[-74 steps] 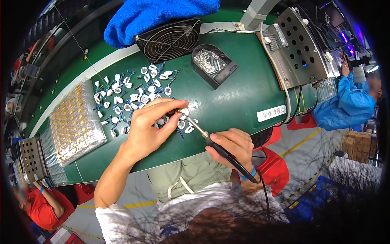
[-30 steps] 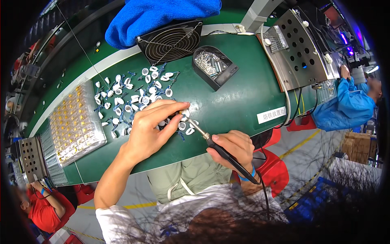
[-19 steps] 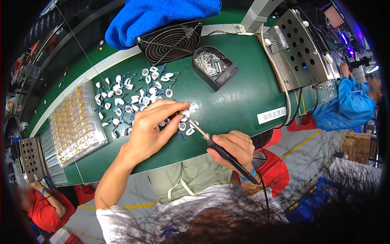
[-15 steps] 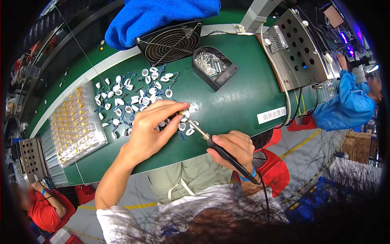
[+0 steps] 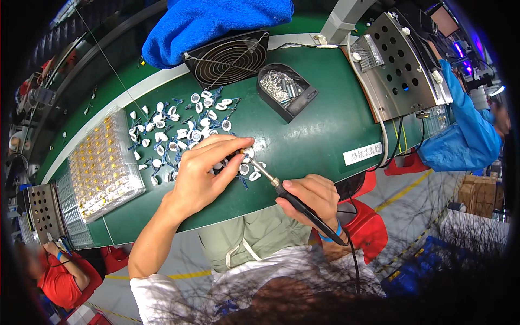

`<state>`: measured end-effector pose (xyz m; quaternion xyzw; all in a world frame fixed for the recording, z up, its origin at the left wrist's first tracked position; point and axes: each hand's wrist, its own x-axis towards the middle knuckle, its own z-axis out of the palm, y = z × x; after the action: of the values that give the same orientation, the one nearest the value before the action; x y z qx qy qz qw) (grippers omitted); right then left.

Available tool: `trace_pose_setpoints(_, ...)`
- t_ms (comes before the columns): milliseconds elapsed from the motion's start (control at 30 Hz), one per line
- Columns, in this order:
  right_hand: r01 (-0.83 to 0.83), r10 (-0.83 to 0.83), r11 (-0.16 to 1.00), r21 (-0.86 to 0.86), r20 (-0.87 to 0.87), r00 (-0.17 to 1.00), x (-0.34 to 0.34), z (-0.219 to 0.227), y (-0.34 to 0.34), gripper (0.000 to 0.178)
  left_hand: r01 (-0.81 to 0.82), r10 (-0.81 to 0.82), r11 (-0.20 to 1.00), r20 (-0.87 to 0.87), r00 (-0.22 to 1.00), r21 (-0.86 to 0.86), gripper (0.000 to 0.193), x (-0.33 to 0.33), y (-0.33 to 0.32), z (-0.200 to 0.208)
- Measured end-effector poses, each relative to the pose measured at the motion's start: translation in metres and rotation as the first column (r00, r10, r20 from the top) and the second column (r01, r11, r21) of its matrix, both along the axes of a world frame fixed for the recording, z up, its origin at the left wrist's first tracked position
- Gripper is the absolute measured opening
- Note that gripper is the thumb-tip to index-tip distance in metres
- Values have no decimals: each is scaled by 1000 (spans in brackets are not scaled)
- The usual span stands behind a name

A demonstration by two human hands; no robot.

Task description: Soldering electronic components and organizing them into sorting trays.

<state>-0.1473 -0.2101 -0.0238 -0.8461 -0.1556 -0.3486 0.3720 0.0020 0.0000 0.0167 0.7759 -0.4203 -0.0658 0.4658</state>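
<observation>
My right hand (image 5: 316,199) is closed round the black handle of a soldering iron (image 5: 297,202), whose metal shaft slants up and left. Its tip reaches a small white part (image 5: 248,153) at the fingertips of my left hand (image 5: 201,169). Thumb and fingers of that hand are pinched on the part, covering much of it. Many similar small white parts with dark blue wires (image 5: 205,122) lie scattered beyond and beside my left hand. A few of them sit just under the iron's tip.
A clear plastic tray (image 5: 105,162) with yellow pieces lies at left. Behind are a black fan (image 5: 232,63), a blue towel (image 5: 216,24) and a black bin (image 5: 293,106) of small metal pieces. A perforated metal box (image 5: 398,70) stands right. Co-workers sit at both sides.
The iron and both hands hold nearly the same pose. The whole view has shifted slightly. At the right, the co-worker in blue has moved their arm and leaned.
</observation>
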Motion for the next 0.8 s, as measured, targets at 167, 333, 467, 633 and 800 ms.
trace_pose_setpoints(167,4,-4,1000,10,-35,999,-1,0,1,40,-1,1,1000,7,1000,-1,32,0,-1,1)
trace_pose_setpoints(333,47,-48,998,44,3,999,-6,-3,-2,38,-4,5,999,28,1000,-43,31,-1,-2,-2)
trace_pose_setpoints(467,98,-94,994,45,-91,991,-12,3,-2,38,-4,6,1000,58,998,-31,30,0,2,-5)
trace_pose_setpoints(633,296,-300,951,-92,-36,953,21,24,-13,47,144,-106,984,308,945,-103,26,5,3,2)
trace_pose_setpoints(800,299,-310,944,-137,-68,948,42,26,-19,52,28,8,994,334,942,-103,26,2,39,31)
